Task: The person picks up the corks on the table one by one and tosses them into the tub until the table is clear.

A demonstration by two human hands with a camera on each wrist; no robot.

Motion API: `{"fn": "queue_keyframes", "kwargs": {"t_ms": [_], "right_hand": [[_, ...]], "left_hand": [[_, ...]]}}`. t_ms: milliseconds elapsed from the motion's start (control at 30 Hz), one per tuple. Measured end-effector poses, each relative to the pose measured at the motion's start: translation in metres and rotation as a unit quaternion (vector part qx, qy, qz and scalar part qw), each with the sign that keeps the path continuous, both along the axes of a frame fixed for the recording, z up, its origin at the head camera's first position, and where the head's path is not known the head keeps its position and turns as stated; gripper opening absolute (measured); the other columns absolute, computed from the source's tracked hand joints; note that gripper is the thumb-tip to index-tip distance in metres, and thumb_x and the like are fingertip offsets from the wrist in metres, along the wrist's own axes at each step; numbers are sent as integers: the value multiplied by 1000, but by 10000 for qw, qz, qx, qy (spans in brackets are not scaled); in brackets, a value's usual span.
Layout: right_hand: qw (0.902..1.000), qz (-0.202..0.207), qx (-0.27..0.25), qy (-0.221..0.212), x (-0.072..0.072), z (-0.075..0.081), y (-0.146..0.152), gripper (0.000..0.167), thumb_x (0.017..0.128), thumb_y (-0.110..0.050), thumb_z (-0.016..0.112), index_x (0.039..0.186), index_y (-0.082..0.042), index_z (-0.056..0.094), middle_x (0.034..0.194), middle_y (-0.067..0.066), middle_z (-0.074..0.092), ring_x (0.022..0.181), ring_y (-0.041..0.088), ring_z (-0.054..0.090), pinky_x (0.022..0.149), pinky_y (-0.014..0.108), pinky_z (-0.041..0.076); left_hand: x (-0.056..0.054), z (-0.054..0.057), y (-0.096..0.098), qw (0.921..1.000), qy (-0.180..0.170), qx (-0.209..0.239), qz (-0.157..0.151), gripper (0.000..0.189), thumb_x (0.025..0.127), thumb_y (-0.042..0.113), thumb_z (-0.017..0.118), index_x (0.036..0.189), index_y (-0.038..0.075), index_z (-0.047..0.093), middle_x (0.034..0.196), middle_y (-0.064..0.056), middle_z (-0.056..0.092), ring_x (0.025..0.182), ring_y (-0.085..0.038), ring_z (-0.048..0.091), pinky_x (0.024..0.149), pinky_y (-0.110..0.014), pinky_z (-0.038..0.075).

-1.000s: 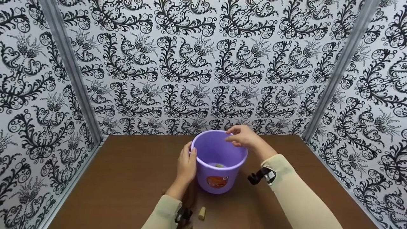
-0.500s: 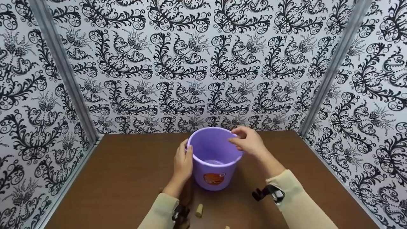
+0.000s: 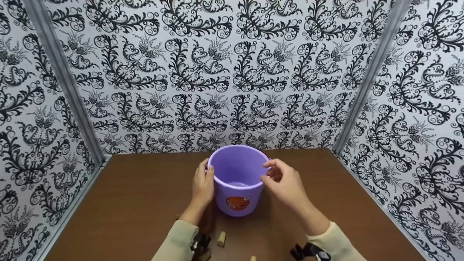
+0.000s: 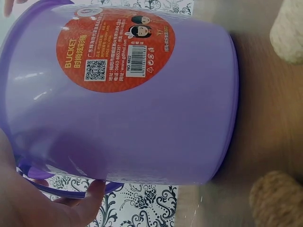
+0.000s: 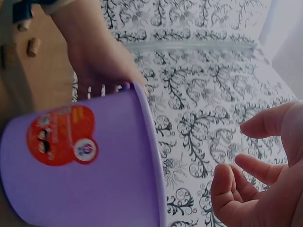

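Note:
A purple bucket (image 3: 237, 201) with an orange-red label stands tilted slightly toward me on the table. My left hand (image 3: 203, 185) grips its left side at the rim, the fingers behind and the thumb in front. In the left wrist view that hand (image 4: 57, 205) is by the purple handle (image 4: 71, 193). Beside the right rim is my right hand (image 3: 288, 181), fingers loosely bent and thumb apart, holding nothing. The right wrist view shows this hand (image 5: 265, 184) apart from the bucket. Tan corks, one (image 3: 221, 239) before the bucket and another (image 3: 253, 258) at the lower edge, lie on the table.
The brown tabletop (image 3: 137, 195) ends against a patterned wall (image 3: 232, 90), with grey corner strips at both sides. Brownish objects partly hidden by my left forearm lie on the table. Close up, a cork (image 4: 279, 198) shows at the left wrist view's corner.
My right hand has drawn back from over the bucket's mouth toward me, down to its right rim. A tan piece seen inside the bucket earlier is out of sight. My left hand keeps its grip.

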State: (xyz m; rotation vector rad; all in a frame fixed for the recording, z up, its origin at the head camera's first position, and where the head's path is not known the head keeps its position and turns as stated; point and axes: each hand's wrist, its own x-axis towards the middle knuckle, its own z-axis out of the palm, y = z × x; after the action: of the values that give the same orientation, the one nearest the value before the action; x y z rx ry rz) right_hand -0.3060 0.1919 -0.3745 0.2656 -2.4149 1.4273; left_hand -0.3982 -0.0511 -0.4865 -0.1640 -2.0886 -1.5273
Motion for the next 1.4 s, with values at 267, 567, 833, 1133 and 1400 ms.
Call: {"fn": "queue_keyframes", "kwargs": {"t_ms": [267, 567, 833, 1133, 1400], "right_hand": [[9979, 274, 581, 34, 24, -26, 2, 17, 84, -9, 83, 97, -14, 72, 91, 1, 70, 80, 10, 65, 75, 23, 58], [9891, 532, 1358, 204, 33, -70, 1, 16, 83, -16, 84, 88, -20, 69, 85, -6, 64, 75, 0, 60, 69, 20, 55], [9841, 781, 1590, 97, 37, -92, 6, 16, 83, -19, 84, 91, -19, 69, 87, -6, 64, 75, 1, 60, 68, 20, 53], [9787, 1015, 1787, 4, 45, -106, 4, 18, 84, -22, 84, 93, -19, 70, 86, -8, 62, 74, -2, 56, 66, 19, 50], [9672, 1408, 2111, -157, 55, -123, -1, 23, 83, -27, 85, 96, -18, 68, 87, -11, 58, 75, -6, 52, 67, 19, 49]], "left_hand": [[-3, 1, -2, 10000, 97, -13, 2, 42, 109, 22, 51, 144, 0, 59, 142, -27, 64, 133, -45, 60, 116, -61, 45], [-1, -2, -6, 10000, 69, 54, -37, 42, 109, 22, 51, 144, 0, 59, 140, -27, 64, 129, -45, 62, 115, -61, 46], [-2, -3, -2, 9999, 92, 47, -30, 41, 110, 21, 51, 143, -1, 59, 139, -26, 65, 125, -43, 64, 112, -60, 48], [-3, 0, -1, 9998, 104, 131, -72, 41, 109, 22, 51, 144, 0, 59, 141, -26, 64, 128, -43, 63, 114, -60, 47], [-2, -2, -1, 9998, 72, 127, -94, 42, 109, 23, 52, 144, 1, 59, 142, -27, 63, 132, -45, 60, 117, -61, 45]]}}
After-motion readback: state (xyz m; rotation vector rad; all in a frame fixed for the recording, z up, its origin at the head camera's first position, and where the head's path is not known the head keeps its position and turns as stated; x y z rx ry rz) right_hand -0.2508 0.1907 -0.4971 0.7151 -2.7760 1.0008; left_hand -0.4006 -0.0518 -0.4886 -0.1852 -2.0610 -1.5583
